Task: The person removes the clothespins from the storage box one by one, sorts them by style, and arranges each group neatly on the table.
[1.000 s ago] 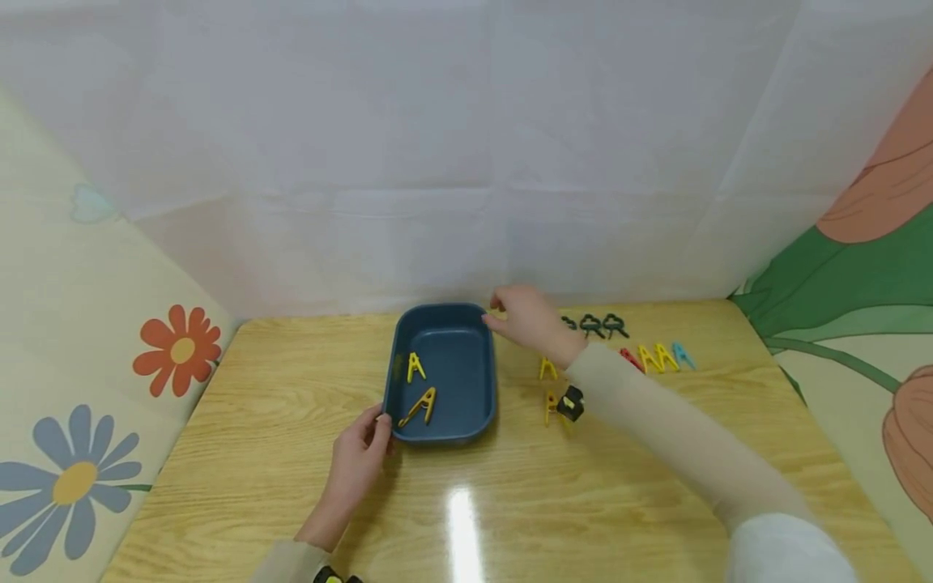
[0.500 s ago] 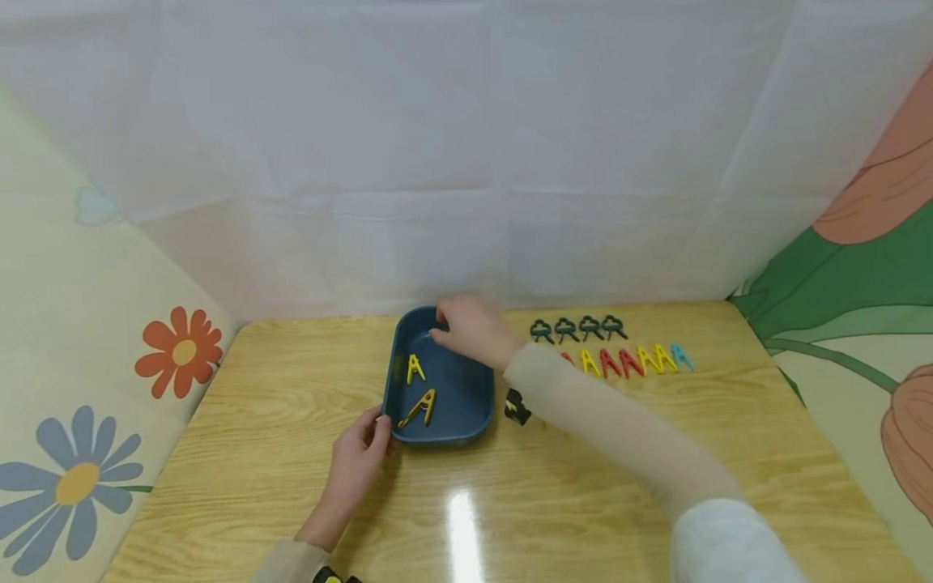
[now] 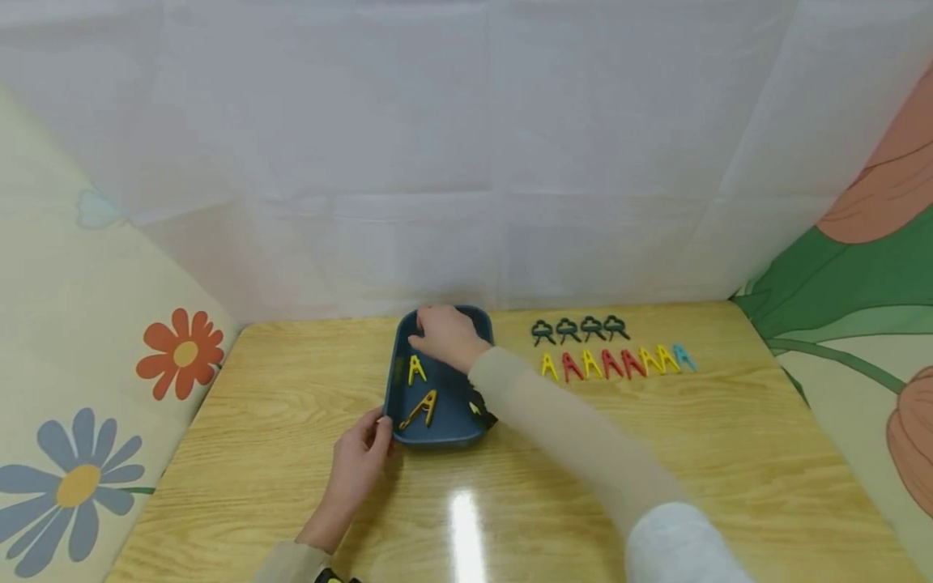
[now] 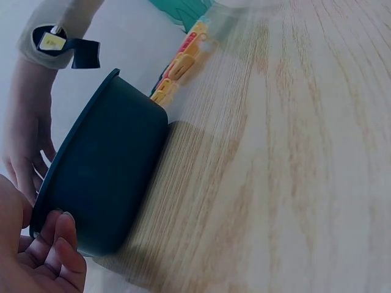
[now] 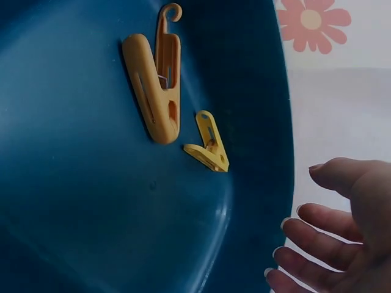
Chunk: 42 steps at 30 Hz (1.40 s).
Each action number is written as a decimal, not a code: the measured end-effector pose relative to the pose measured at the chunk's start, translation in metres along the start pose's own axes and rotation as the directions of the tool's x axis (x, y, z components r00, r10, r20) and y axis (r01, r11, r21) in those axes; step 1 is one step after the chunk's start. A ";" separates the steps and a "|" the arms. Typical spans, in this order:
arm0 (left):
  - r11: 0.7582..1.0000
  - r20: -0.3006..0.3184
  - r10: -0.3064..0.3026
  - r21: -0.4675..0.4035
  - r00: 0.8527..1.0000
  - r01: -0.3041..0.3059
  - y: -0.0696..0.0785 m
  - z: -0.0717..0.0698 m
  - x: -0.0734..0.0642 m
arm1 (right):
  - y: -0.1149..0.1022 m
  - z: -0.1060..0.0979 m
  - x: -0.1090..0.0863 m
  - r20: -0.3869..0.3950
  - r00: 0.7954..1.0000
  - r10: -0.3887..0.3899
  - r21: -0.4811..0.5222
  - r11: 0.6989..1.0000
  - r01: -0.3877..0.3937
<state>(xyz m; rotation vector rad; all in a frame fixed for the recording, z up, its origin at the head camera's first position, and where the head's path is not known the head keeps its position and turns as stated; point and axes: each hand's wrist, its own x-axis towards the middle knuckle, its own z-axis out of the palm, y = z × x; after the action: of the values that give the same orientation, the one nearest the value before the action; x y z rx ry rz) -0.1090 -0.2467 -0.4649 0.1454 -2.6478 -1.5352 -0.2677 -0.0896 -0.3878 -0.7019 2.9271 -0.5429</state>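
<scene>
A dark blue bin [image 3: 466,431] stands on the table near the back. Inside lie a small yellow clothespin [image 5: 211,143] and a larger orange clothespin with a hooked end [image 5: 153,85]. My left hand [image 3: 359,455] grips the bin's near-left corner, thumb at the rim and fingers against the outer wall, as the left wrist view [image 4: 49,250] shows. Over the bin's far part reaches my right hand [image 3: 446,334]. In the right wrist view its fingers [image 5: 321,244] are spread apart, holding nothing, near the yellow clothespin.
Right of the bin, several dark green clips [image 3: 579,328] form a row. Below them runs a row of yellow, red and blue clothespins [image 3: 612,363]. Orange clothespins [image 4: 181,67] show beyond the bin in the left wrist view. A white cloth [image 3: 466,202] hangs behind the table.
My right hand has moved left from the bin's right edge to above its far-left part, uncovering the rows of clips. The left hand stays on the bin's corner, and the clothespins inside stay put.
</scene>
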 end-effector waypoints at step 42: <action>0.998 -0.011 -0.012 -0.055 1.000 0.012 0.003 0.000 -0.002 | -0.009 0.035 0.013 0.213 0.954 0.213 -0.127 0.974 -0.189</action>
<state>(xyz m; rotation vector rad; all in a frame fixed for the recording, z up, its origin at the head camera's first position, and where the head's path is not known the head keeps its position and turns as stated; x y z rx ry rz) -0.1075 -0.2450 -0.4626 0.1660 -2.5981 -1.6042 -0.2701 -0.1139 -0.4169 -0.4337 2.7832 -0.2705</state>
